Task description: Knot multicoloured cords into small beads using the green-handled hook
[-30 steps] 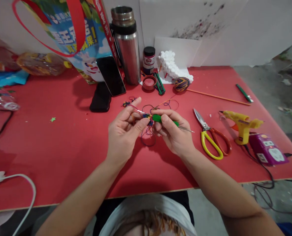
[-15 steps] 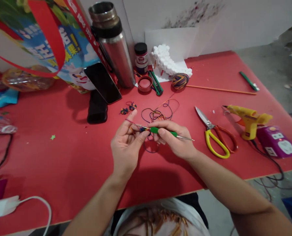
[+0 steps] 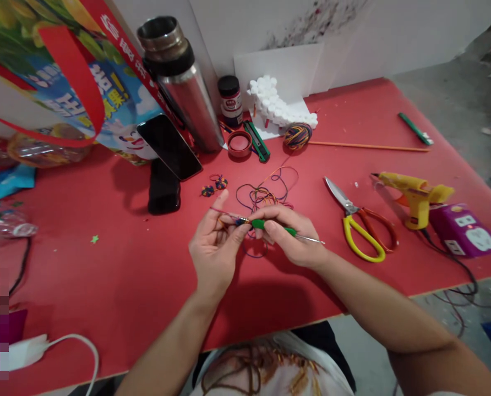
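1. Pinching a green crochet hook (image 3: 270, 225), the right hand (image 3: 293, 239) has thumb and fingers pressed together round the handle. The bare metal tail points toward the scissors (image 3: 361, 228).
2. The left hand (image 3: 214, 247) nips a small multicoloured yarn piece (image 3: 241, 221) at the hook's tip. The forefinger is lifted, with a strand over it.
3. Both grips match those of a second ago, and the hands have kept to mid-counter. The yarn piece now sits tighter to the tip, so the strokes look small.
4. Loose yarn (image 3: 266, 190) trails from the hands to a yarn ball (image 3: 297, 136) toward the far edge.
5. The near edge of the counter (image 3: 105, 258) lies just under the forearms, and there is open red surface to the left. To the right, the scissors are near and the glue gun (image 3: 413, 195) sits toward the right edge. Two yarn bits (image 3: 214, 185) lie just beyond the left hand.
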